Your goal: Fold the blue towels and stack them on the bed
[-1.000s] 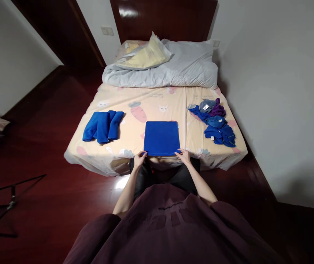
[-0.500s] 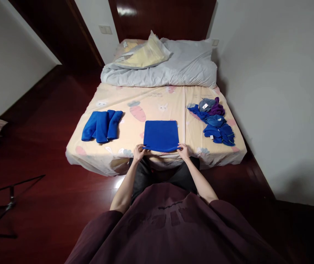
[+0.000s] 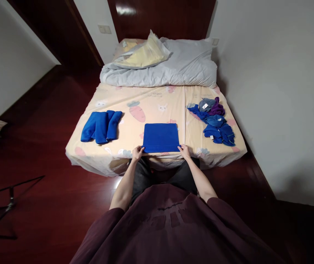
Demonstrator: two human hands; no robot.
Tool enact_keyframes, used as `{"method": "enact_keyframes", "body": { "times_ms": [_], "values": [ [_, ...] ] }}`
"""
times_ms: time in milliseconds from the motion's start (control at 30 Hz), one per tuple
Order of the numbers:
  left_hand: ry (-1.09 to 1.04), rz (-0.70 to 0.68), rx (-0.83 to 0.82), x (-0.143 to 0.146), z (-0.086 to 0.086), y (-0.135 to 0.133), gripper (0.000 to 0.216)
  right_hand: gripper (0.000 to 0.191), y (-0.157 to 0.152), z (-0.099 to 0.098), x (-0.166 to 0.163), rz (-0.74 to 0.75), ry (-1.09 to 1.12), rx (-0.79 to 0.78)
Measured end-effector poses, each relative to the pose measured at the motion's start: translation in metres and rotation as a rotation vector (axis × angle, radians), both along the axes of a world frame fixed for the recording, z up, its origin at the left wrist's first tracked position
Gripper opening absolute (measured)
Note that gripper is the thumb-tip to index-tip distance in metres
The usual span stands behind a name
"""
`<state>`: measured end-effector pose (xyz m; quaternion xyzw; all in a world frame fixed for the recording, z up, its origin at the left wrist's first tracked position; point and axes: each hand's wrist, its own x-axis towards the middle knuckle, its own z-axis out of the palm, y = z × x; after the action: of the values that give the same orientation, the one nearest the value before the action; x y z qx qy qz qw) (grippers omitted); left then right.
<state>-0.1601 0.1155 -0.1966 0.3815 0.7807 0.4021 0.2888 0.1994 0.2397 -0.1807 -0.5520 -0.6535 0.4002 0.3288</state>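
Observation:
A blue towel (image 3: 161,135) lies flat in a neat rectangle near the front edge of the bed, with a narrow strip turned over along its near side. My left hand (image 3: 138,152) pinches the near left corner. At the near right corner, the fingers of my right hand (image 3: 184,151) are closed on the same towel. Off to the left rest several rolled blue towels (image 3: 101,126), side by side. On the right is a crumpled pile of blue, grey and purple cloths (image 3: 214,123), some with white tags.
The bed (image 3: 157,99) has a cream sheet with carrot and rabbit prints. A light grey quilt (image 3: 189,60) and a yellow pillow (image 3: 146,53) lie at its head. Black tripod legs (image 3: 11,201) stand on the dark red floor at left. A wall runs along the right.
The towel's near edge has gone from a loose, curved fold to a flatter, straight strip. Its far edge has come slightly closer to me. Both hands keep hold of the corners.

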Motion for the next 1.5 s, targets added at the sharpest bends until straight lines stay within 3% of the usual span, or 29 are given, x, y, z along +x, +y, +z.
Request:
{"method": "enact_keyframes", "body": {
  "times_ms": [267, 600, 867, 1000, 1333, 1500],
  "values": [
    [0.064, 0.051, -0.081, 0.008, -0.002, 0.000, 0.031, 0.042, 0.002, -0.013, -0.005, -0.049, -0.123, 0.049],
    [0.081, 0.102, -0.102, 0.014, -0.006, -0.004, 0.035, 0.030, 0.002, -0.020, -0.014, -0.159, -0.234, -0.003],
    [0.031, 0.216, -0.062, 0.016, -0.012, -0.008, 0.036, 0.031, -0.002, -0.020, -0.015, -0.187, -0.188, 0.016],
    [-0.111, 0.277, -0.122, 0.011, -0.019, -0.010, 0.042, 0.029, -0.002, -0.021, -0.016, -0.226, -0.187, 0.025],
    [-0.101, 0.303, -0.112, 0.004, -0.026, -0.005, 0.037, 0.028, 0.010, -0.021, -0.007, -0.153, -0.175, -0.001],
    [-0.031, 0.241, -0.132, -0.002, -0.022, -0.004, 0.035, 0.024, 0.018, -0.016, -0.005, -0.172, -0.115, -0.117]
  ]
}}
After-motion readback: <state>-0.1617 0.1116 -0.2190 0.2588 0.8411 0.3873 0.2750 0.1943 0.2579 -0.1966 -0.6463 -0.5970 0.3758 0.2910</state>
